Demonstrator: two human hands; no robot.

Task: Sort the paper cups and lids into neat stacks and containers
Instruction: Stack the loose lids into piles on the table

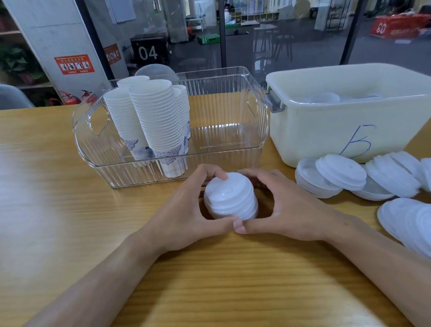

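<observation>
Stack of white lids (230, 196): short, slightly uneven column standing on the wooden table (60, 225), near centre, just in front of the clear bin.

Left hand (187, 216): curled round the stack's left side, fingertips on its top edge, thumb reaching along the front.

Right hand (286, 209): curled round the stack's right side, fingers behind it, thumb along the front; the two thumb tips touch. Together the hands ring the stack.

Loose lids (358, 176): several white lids to the right of the hands, overlapping and tilted against one another in a row before the cream tub; two larger-looking ones (428, 227) lie at the right edge, nearest the camera.

Clear ribbed bin (231, 111): behind the stack, handle cut-outs at both ends. Its left half holds tall nested columns of paper cups (155, 119), white with blue print at the base, leaning slightly; exact number of columns unclear.

Cream plastic tub (334, 129): right of the clear bin, just beside it, grey latch on its left end, a blue handwritten mark on the front; pale lids faintly visible inside
</observation>
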